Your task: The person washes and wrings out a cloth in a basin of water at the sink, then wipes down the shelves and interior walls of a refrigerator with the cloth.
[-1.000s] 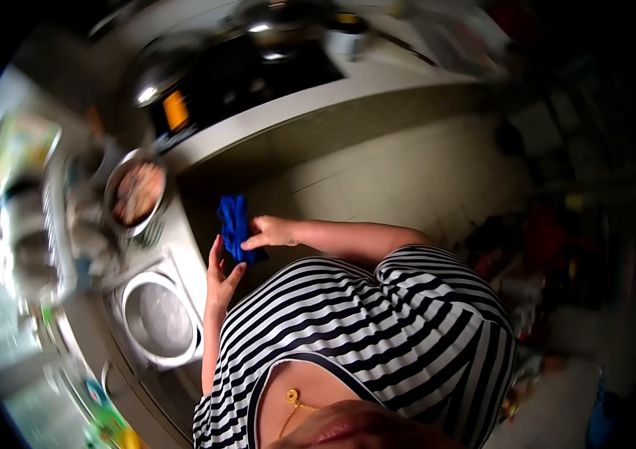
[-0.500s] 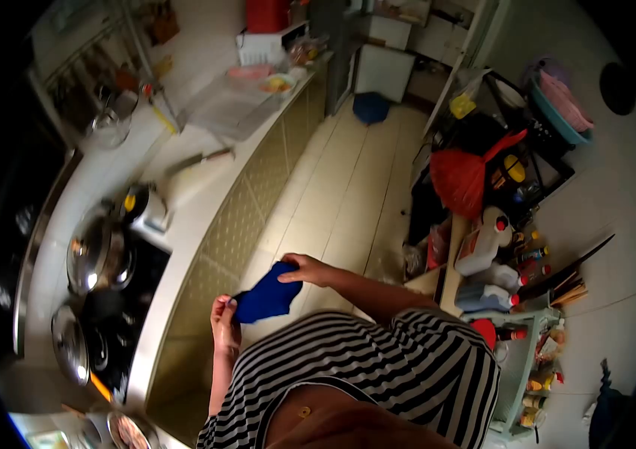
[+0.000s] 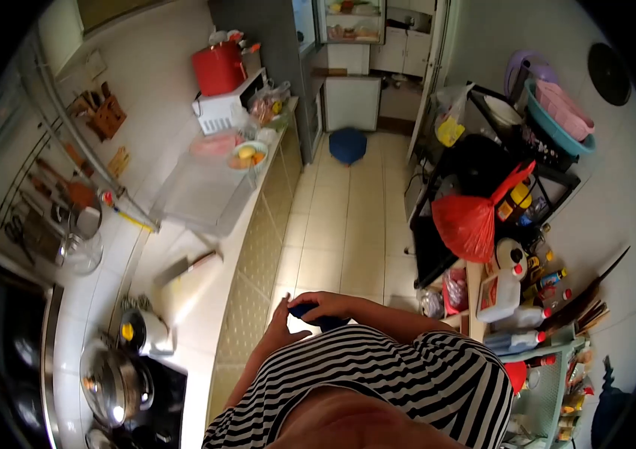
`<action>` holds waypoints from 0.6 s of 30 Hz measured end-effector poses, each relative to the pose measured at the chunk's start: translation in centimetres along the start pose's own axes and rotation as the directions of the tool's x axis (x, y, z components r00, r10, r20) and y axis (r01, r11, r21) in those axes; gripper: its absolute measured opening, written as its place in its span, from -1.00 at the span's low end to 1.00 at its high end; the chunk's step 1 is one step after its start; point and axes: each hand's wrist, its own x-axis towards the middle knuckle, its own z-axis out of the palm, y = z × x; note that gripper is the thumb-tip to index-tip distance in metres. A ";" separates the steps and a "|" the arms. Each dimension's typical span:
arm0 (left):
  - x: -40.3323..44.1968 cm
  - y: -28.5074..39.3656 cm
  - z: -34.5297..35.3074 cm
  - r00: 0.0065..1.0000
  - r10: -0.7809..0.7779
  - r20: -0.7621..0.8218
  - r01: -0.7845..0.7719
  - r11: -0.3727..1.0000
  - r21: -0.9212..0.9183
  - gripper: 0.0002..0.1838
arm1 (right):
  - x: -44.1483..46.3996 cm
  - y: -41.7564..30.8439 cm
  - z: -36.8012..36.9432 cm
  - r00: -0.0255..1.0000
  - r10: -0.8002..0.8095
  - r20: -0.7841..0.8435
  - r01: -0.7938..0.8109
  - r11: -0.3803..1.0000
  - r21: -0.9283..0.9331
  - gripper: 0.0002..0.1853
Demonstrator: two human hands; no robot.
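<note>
Gripping a crumpled blue cloth (image 3: 301, 309) at the lower centre of the frame, a person's right hand (image 3: 324, 304) curls its fingers over the soft, folded fabric, hiding much of it. Just beside it, the left hand (image 3: 279, 325) is spread, fingers pointing up and thumb apart; whether its fingertips touch the cloth cannot be told. Both hands are in front of a T-shirt (image 3: 363, 367) with black and white stripes. Beyond them, glossy cream floor tiles (image 3: 325, 217) run to the top of the frame.

Down the left side, a smooth white countertop (image 3: 194, 307) bears a shiny, round-lidded metal pot (image 3: 112, 385) on a black glass hob at lower left. Above that lie a broad-bladed knife (image 3: 172, 273) with a brown handle and a flat, translucent plastic sheet (image 3: 206, 187).

At right, a thin, wrinkled red plastic bag (image 3: 468, 224), bulging and knotted, hangs on a black rack. Below it is a squarish, whitish plastic jug (image 3: 499, 295); at upper right, a rounded, pale blue basin (image 3: 583, 142) holds a pink basket (image 3: 557, 105).
</note>
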 end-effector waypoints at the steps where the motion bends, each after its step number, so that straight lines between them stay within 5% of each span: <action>1: 2.7 -1.0 -0.7 0.994 -0.053 0.099 0.066 0.990 -0.127 -0.26 | 0.6 -0.7 -2.2 0.999 -0.045 -0.022 0.044 0.998 -0.049 -0.42; 2: 4.9 -1.9 -1.7 0.972 -0.103 0.210 0.154 0.958 -0.242 -0.39 | 1.2 -1.2 -4.2 0.995 -0.087 -0.038 0.083 0.993 -0.088 -0.38; 3: 6.9 -4.2 -1.5 0.983 -0.089 0.163 0.134 0.948 -0.289 -0.69 | 0.7 -3.1 -6.1 0.998 0.000 -0.064 0.003 0.999 0.044 -0.31; 4: 8.7 -6.4 -0.8 0.975 -0.136 0.175 0.213 0.797 -0.566 -0.80 | 0.5 -4.3 -8.1 0.992 0.015 -0.125 -0.016 1.000 -0.004 -0.29; 6: 13.2 -6.8 -2.2 0.949 -0.221 0.225 0.314 0.612 -0.726 -0.87 | 0.7 -3.6 -12.9 0.965 -0.002 -0.262 -0.068 0.964 -0.258 -0.35; 8: 17.9 -6.4 -1.8 0.934 -0.268 0.236 0.353 0.583 -0.732 -0.86 | 1.5 0.7 -18.2 0.916 -0.032 -0.401 -0.261 0.710 -0.654 -0.41; 9: 20.5 -5.9 -1.3 0.937 -0.237 0.256 0.347 0.559 -0.753 -0.85 | 1.6 2.2 -20.2 0.915 -0.029 -0.403 -0.263 0.714 -0.649 -0.41; 11: 25.5 -5.0 0.4 0.931 -0.168 0.324 0.363 0.520 -0.773 -0.85 | 2.4 5.7 -23.7 0.691 -0.147 -0.707 -0.483 0.633 -0.604 -0.50; 12: 28.3 -3.8 1.1 0.922 -0.120 0.367 0.375 0.507 -0.776 -0.84 | 3.2 6.9 -25.7 0.688 -0.150 -0.710 -0.483 0.635 -0.603 -0.50; 13: 30.8 -3.6 2.1 0.914 -0.036 0.403 0.369 0.482 -0.794 -0.83 | 4.2 8.5 -27.7 0.568 -0.189 -0.801 -0.252 0.886 -0.388 -0.54; 14: 33.7 -3.1 3.0 0.913 -0.038 0.407 0.374 0.480 -0.793 -0.83 | 4.9 9.6 -29.6 0.441 -0.158 -0.883 0.056 0.987 -0.149 -0.56; 15: 36.6 -2.2 3.4 0.870 0.040 0.491 0.462 0.278 -0.842 -0.80 | 4.2 2.4 -29.1 0.498 0.357 -0.791 0.120 0.875 0.470 -0.57; 16: 38.5 -2.0 4.3 0.825 0.127 0.551 0.547 0.066 -0.834 -0.75 | 4.5 2.8 -30.4 0.503 0.369 -0.781 0.115 0.867 0.484 -0.57; 18: 43.4 -1.2 6.9 0.824 0.095 0.558 0.566 -0.149 -0.811 -0.65 | 5.1 2.0 -35.1 0.810 0.007 -0.587 0.528 0.428 0.734 -0.56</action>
